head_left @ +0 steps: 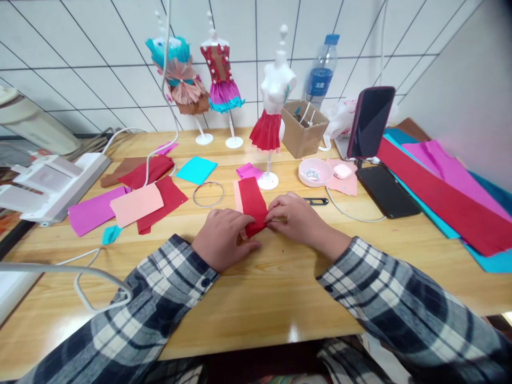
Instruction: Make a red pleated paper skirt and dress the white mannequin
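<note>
A red paper strip (253, 197) lies over a pink piece (238, 196) at the middle of the wooden table. My left hand (226, 238) is closed on the strip's lower left corner, thumb and fingers round the edge. On the right edge, my right hand (293, 217) pinches the same red strip near its lower corner. Behind them a white mannequin (274, 80) wears a red pleated skirt (266, 130). A black thread cutter (316, 201) lies just beyond my right hand, and a wire ring (208, 194) lies beyond my left.
Two dressed mannequins (219, 74) stand behind at left. Paper pieces (94, 209) and a power strip (60, 186) are at left. A cardboard box (302, 133), pink bowl (304, 176), upright phone (370, 122), flat phone (388, 191) and long paper sheets (448, 197) lie right.
</note>
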The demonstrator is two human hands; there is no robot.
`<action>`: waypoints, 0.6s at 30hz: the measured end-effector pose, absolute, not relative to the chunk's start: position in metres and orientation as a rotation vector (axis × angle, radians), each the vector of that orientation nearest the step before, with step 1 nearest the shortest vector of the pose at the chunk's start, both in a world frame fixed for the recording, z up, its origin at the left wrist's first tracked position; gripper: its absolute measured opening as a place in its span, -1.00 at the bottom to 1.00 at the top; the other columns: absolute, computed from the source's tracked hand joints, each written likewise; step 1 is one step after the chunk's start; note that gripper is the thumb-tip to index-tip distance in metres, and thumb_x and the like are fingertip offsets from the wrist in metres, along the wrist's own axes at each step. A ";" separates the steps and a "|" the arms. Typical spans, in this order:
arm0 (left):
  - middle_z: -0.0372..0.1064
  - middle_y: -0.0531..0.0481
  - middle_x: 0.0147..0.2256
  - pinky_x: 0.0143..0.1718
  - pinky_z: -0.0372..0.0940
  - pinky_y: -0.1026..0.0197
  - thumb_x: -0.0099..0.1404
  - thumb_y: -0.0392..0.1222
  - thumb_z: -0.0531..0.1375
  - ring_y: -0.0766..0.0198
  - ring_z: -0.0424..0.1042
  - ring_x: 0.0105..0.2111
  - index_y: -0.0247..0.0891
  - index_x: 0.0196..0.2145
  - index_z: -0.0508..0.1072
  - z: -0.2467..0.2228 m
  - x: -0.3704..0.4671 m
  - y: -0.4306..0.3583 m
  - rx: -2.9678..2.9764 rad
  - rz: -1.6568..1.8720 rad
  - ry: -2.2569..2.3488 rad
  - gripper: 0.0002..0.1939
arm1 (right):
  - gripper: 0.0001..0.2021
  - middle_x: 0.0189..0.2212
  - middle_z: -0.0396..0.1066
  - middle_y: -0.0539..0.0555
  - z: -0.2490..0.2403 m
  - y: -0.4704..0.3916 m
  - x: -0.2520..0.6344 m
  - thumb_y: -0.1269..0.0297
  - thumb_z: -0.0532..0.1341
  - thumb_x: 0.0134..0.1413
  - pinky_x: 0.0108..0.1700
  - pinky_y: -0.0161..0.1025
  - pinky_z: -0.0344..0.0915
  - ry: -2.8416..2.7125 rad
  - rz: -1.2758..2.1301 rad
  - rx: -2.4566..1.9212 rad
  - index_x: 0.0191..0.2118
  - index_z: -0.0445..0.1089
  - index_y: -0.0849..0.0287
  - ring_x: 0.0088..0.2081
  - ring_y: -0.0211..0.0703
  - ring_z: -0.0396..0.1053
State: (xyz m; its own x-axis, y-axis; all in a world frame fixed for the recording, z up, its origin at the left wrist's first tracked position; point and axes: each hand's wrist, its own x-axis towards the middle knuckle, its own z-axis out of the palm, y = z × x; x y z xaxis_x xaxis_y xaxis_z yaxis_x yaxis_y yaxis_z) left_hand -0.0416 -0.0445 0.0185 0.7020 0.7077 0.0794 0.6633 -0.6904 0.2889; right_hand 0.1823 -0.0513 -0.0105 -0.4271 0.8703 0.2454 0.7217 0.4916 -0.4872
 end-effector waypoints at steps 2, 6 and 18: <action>0.53 0.00 -0.37 -0.22 0.10 0.03 0.23 0.04 0.21 0.10 0.45 -0.29 -0.17 -0.19 0.49 0.016 -0.040 -0.046 2.684 0.245 1.156 -0.72 | -0.91 -0.27 0.47 0.04 -0.011 -0.050 0.183 0.34 0.31 0.06 -0.12 -0.16 0.18 -2.271 0.461 -1.322 -0.31 0.57 0.04 -0.22 -0.12 0.27; 0.55 0.01 -0.34 -0.20 0.01 0.00 0.29 -0.11 0.14 0.14 0.46 -0.31 -0.13 -0.29 0.53 0.014 -0.042 -0.046 2.742 0.265 1.189 -0.83 | -0.93 -0.24 0.47 0.04 -0.010 -0.052 0.182 0.33 0.33 0.04 -0.11 -0.15 0.17 -2.242 0.502 -1.358 -0.32 0.57 0.05 -0.19 -0.11 0.28; 0.55 0.00 -0.33 -0.25 -0.01 0.05 0.32 -0.14 0.10 0.17 0.45 -0.28 -0.11 -0.30 0.56 0.010 -0.042 -0.042 2.659 0.288 1.191 -0.78 | -0.86 -0.26 0.51 0.01 -0.001 -0.058 0.176 0.22 0.33 0.05 -0.15 -0.15 0.11 -2.286 0.448 -1.440 -0.23 0.54 0.00 -0.22 -0.11 0.33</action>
